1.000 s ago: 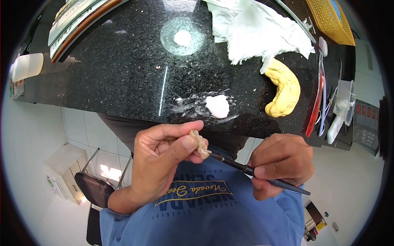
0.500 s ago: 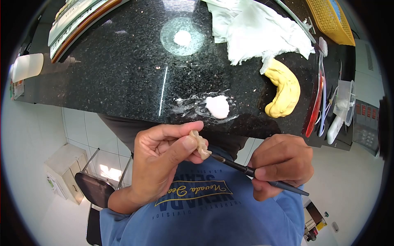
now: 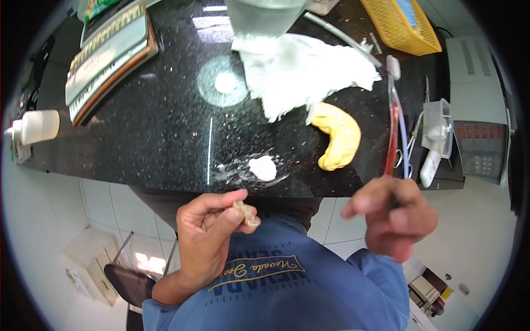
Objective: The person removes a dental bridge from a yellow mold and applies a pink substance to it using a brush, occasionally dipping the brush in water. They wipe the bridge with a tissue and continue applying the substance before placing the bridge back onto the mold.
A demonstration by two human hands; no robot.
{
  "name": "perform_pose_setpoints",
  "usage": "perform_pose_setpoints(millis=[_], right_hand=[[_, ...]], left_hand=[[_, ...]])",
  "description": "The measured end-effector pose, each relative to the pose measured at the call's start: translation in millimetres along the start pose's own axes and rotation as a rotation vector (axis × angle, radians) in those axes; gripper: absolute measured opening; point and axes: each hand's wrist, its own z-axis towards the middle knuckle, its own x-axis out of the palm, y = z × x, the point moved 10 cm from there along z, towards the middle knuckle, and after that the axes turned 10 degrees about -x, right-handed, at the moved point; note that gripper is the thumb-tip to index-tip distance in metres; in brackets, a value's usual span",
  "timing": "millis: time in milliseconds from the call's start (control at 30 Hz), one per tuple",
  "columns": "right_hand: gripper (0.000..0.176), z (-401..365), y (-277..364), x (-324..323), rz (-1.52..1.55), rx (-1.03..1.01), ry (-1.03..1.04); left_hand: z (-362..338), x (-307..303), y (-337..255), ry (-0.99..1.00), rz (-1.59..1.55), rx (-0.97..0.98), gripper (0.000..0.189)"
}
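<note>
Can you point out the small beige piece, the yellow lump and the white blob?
small beige piece (image 3: 246, 214), head view, its middle
yellow lump (image 3: 338, 134), head view, its bend
white blob (image 3: 263, 167), head view, its centre

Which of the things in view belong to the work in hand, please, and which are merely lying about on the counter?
In hand: small beige piece, pinched in the left hand; the right hand, blurred, beside it.
Lying about: yellow lump, white cloth, white paste blob, toothbrush, yellow basket, white bottle.
</note>
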Motion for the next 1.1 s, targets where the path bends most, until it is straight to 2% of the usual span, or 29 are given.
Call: perform_pose_setpoints(millis=[33, 67, 100, 133, 167, 200, 233, 267, 333, 467, 533, 733, 800, 1033, 1100], right_hand=[[0.038, 8, 0, 3, -0.084, -0.017, 0.156], [0.026, 15, 1, -3, -0.143, -0.001, 0.095], [0.020, 20, 0, -9, -0.351, 0.019, 0.063], [0.015, 26, -1, -16, -0.556, 0.040, 0.030], [0.013, 37, -7, -12, -0.655, 0.001, 0.132], [0.014, 44, -12, -7, -0.751, -0.033, 0.234], [0.015, 47, -23, -6, -0.855, 0.096, 0.223], [0.020, 51, -34, 1, -0.977, 0.144, 0.359], [0.024, 62, -52, 7, -1.015, 0.092, 0.367], [0.028, 75, -78, 20, -0.972, 0.110, 0.449], [0.029, 77, -85, 25, -1.048, 0.164, 0.545], [0.028, 71, -93, 28, -0.949, 0.259, 0.538], [0.026, 68, -96, 21, -0.880, 0.399, 0.476], [0.025, 64, -103, 18, -0.902, 0.426, 0.483], [0.024, 69, -97, 21, -1.001, 0.292, 0.475]], left_hand=[[-4, 0, -10, -0.003, 0.046, 0.098, 0.023], [-7, 0, -20, -0.004, 0.090, 0.197, 0.022], [-12, 1, -33, 0.078, 0.048, 0.337, 0.020], [-12, 3, -36, 0.103, 0.049, 0.345, 0.020], [-20, 2, -50, 0.074, 0.125, 0.489, 0.019], [-30, 2, -64, 0.040, 0.200, 0.632, 0.018], [-34, 3, -72, 0.018, 0.265, 0.703, 0.016], [-32, 4, -76, 0.028, 0.269, 0.711, 0.016], [-39, 6, -91, -0.008, 0.291, 0.909, 0.017], [-39, 11, -101, 0.011, 0.345, 0.993, 0.019], [-39, 10, -102, 0.010, 0.344, 0.986, 0.020], [-43, 15, -103, 0.048, 0.376, 1.042, 0.022], [-45, 15, -104, 0.047, 0.374, 1.051, 0.022], [-50, 22, -104, 0.066, 0.386, 1.100, 0.021], [-51, 22, -104, 0.066, 0.393, 1.104, 0.021]])
